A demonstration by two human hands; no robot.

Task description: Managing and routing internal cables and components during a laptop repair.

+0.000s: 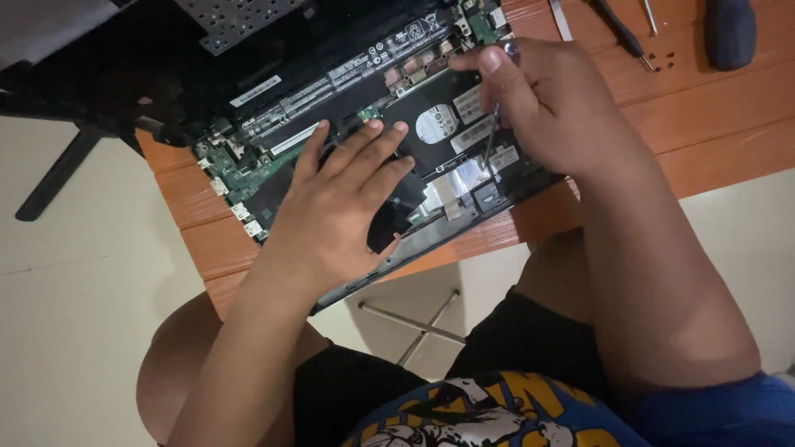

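Here, my right hand [546, 108] pinched a thin screwdriver [492, 136] upright over the hard drive [439, 124], while my left hand [339, 207] lay flat, fingers spread and holding nothing, steadying the opened laptop [331, 99] on the orange table [712, 124].

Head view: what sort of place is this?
Likely a home repair spot, not a workshop: an opened laptop on a small orange wooden table, loose hand tools beside it, plain tiled floor.

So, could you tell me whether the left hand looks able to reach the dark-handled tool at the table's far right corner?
Probably not easily: the left hand lies flat on the opened laptop, and the right hand lies between it and the dark-handled tool.
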